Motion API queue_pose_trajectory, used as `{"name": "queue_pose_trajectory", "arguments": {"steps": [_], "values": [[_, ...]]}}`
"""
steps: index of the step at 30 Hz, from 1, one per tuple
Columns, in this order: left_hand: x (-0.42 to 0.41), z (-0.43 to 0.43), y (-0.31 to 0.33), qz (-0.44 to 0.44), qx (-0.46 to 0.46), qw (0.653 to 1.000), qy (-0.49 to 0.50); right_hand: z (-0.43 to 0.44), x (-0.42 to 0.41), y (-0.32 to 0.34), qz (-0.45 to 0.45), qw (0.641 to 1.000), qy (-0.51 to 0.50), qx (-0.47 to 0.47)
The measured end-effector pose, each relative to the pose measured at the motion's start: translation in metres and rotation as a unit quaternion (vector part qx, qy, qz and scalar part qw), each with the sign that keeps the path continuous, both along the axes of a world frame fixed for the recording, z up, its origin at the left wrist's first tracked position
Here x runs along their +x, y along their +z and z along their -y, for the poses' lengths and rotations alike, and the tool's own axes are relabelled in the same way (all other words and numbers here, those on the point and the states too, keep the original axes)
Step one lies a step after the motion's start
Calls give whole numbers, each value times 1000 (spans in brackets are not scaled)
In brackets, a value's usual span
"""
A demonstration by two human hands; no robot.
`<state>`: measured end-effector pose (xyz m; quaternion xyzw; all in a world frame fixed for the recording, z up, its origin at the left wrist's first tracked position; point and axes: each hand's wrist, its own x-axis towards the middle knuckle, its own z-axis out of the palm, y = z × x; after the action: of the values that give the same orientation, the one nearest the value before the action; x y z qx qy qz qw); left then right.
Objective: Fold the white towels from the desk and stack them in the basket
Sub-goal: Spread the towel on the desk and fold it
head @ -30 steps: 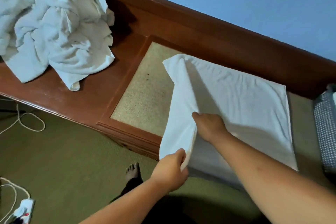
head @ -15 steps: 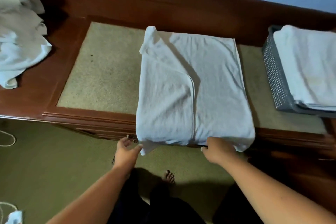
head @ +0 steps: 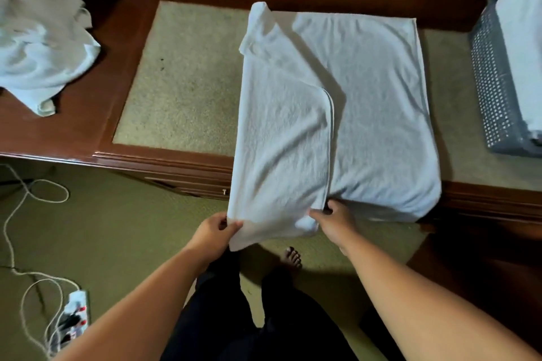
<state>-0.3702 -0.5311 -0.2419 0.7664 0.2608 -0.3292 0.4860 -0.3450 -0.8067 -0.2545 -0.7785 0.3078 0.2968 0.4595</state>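
My left grip pinches the near left corner of the half-folded white towel, thumb on top, out past the counter's front edge. My right grip pinches the same flap's near right corner. The towel lies spread on the counter. To its right the grey basket holds folded towels; a crumpled towel pile lies far left.

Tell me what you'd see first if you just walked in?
A big white towel lies half-folded on the desk, its near edge pinched by the left hand and right hand. A rumpled towel pile sits far left; a grey basket holding folded towels stands at the right.
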Motion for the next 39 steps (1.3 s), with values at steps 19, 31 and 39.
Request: {"name": "queue_pose_trajectory", "arguments": {"steps": [19, 31, 39], "values": [[6, 7, -13, -47, 271, 945, -176, 6, -40, 19, 73, 922, 263, -276], [83, 53, 16, 312, 257, 872, -276, -29, 65, 13, 289, 825, 400, -276], [165, 71, -23, 294, 332, 821, -361, -38, 143, -10, 275, 821, 405, -294]]}}
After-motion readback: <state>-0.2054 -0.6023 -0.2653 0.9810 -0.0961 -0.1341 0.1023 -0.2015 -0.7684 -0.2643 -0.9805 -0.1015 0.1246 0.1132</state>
